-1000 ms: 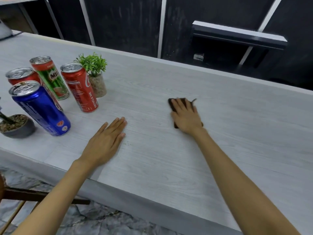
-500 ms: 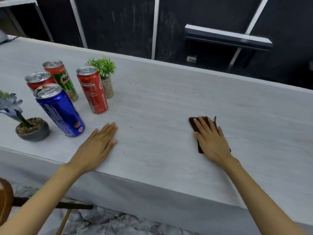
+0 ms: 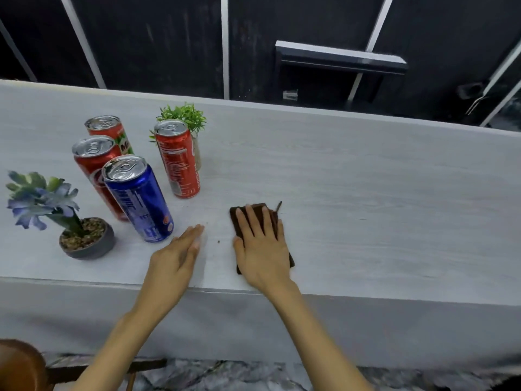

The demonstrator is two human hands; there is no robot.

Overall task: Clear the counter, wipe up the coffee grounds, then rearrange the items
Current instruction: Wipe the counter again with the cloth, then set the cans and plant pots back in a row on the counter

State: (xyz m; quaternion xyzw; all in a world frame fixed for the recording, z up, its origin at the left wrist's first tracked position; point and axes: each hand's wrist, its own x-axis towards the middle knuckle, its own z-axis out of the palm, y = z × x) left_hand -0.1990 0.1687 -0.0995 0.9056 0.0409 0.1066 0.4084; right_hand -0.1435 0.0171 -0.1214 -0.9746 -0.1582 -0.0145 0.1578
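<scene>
My right hand presses flat on a dark brown cloth lying on the pale grey counter near its front edge. My left hand rests flat on the counter just left of the cloth, fingers together, holding nothing. A small brown speck of coffee grounds lies between the two hands. At the left stand a blue can, a red can, another red can and a green-and-red can.
A small green plant in a stone pot stands behind the red can. A blue-flowered plant in a grey bowl sits at the far left. A brown chair is below the counter's front edge. Dark wall panels run behind the counter.
My right hand has slid the cloth leftward and toward the front edge, ending close beside my left hand. The left hand has stayed flat on the counter near the blue can.
</scene>
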